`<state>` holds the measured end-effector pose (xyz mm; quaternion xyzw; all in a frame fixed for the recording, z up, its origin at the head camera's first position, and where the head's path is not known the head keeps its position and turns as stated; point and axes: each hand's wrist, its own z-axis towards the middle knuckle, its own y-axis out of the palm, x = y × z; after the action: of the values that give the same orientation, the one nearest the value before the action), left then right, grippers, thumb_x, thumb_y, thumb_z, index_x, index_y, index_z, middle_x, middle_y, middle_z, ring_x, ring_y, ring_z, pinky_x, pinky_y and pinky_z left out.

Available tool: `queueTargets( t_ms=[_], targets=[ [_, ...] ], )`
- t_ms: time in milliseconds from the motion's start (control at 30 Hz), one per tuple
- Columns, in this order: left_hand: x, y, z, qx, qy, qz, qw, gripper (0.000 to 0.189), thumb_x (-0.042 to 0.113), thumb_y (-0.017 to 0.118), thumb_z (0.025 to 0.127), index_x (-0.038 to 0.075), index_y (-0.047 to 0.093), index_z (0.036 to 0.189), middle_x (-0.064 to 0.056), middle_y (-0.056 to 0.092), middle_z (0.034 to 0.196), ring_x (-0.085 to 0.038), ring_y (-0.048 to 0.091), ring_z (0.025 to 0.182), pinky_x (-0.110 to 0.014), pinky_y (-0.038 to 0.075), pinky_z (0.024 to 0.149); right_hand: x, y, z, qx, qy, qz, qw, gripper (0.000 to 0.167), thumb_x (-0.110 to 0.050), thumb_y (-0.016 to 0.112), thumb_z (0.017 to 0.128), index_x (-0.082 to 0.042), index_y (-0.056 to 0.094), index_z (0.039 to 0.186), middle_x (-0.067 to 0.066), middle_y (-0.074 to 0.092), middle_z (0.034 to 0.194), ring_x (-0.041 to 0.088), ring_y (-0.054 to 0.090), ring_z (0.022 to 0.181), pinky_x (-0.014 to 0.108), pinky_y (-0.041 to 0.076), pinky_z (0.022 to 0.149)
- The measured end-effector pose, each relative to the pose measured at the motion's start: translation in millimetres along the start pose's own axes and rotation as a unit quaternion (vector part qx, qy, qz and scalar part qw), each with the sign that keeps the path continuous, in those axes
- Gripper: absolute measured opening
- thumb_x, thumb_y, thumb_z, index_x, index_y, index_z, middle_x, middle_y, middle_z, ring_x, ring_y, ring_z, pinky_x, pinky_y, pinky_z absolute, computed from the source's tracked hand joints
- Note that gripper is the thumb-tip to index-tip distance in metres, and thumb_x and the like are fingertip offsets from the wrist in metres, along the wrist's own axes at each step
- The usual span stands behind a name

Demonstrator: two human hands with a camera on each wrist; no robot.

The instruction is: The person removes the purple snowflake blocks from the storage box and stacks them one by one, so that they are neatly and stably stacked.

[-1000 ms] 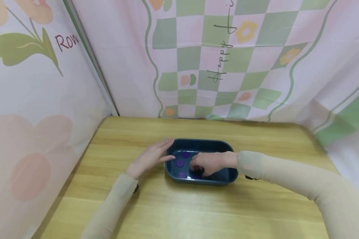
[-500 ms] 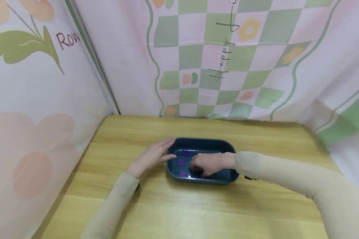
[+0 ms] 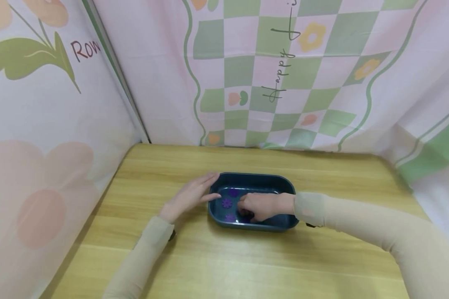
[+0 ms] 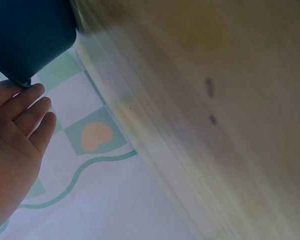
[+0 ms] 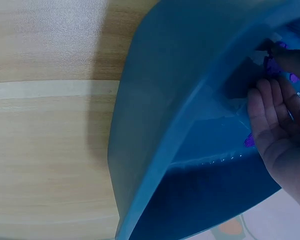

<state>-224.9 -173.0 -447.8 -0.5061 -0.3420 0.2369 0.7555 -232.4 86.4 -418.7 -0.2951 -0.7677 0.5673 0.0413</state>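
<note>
A dark blue oblong basin [image 3: 252,227] stands on the table with several purple flower-shaped pieces, such as this purple flower [image 3: 227,203], on its floor. My left hand [image 3: 190,196] rests at the basin's left end, fingers fairly straight along the outer rim and thumb over the inside. In the left wrist view, the fingertips of the left hand [image 4: 20,122] touch the rim. My right hand [image 3: 263,205] reaches down into the basin with curled fingers. The right wrist view shows its thumb and fingers closing about another purple flower [image 5: 271,66], partly hidden by the thumb.
The basin sits on a light wooden table [image 3: 224,265]. A patterned curtain [image 3: 284,83] hangs along the back edge, and floral cloth [image 3: 41,124] covers the left side. More purple [image 5: 249,141] shows beyond the right hand's fingers.
The head view has shifted slightly. My left hand stays at the rim; my right hand remains low in the basin with only slight movement of its fingers and wrist.
</note>
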Motion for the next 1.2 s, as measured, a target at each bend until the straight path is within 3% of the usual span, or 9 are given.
queueTargets(
  t_ms=[500,667,767,1200],
  targets=[
    [0.2,1.2,-0.7,-0.007,-0.007,-0.004,0.9999,0.071,0.044,0.06,0.097,0.004,0.038,0.151,-0.018,0.044,0.154,-0.031,0.043,0.144,-0.045,0.039,0.119,2,0,-2.2,0.013,0.015,-0.028,0.9994,0.022,-0.02,0.079,0.084,-0.012,0.066,0.1,-0.002,0.063,0.094,0.005,0.056,0.077,0.018,0.055,0.072],
    [-0.4,0.5,0.1,-0.011,-0.011,0.001,0.9999,0.071,0.046,0.058,0.097,0.005,0.038,0.151,-0.018,0.044,0.154,-0.031,0.043,0.144,-0.043,0.039,0.119,8,0,-2.1,0.025,0.009,-0.028,0.9993,0.006,-0.017,0.074,0.088,-0.014,0.069,0.089,-0.002,0.064,0.092,0.003,0.056,0.074,0.016,0.055,0.07],
    [-0.3,0.0,0.4,-0.018,-0.016,0.001,0.9997,0.072,0.048,0.057,0.097,0.006,0.037,0.152,-0.017,0.044,0.155,-0.03,0.042,0.144,-0.043,0.039,0.12,10,0,-2.4,0.026,0.005,-0.023,0.9994,0.003,-0.016,0.072,0.09,-0.014,0.07,0.091,-0.001,0.066,0.093,0.002,0.056,0.074,0.015,0.056,0.072],
    [-1.2,0.3,0.4,-0.013,-0.005,-0.002,0.9999,0.072,0.047,0.057,0.097,0.003,0.038,0.151,-0.019,0.044,0.154,-0.032,0.042,0.144,-0.046,0.039,0.119,10,-5,-12.3,-0.032,-0.013,-0.01,0.9994,0.028,-0.019,0.077,0.087,-0.015,0.065,0.112,-0.003,0.063,0.101,0.005,0.054,0.086,0.019,0.055,0.08]
  ],
)
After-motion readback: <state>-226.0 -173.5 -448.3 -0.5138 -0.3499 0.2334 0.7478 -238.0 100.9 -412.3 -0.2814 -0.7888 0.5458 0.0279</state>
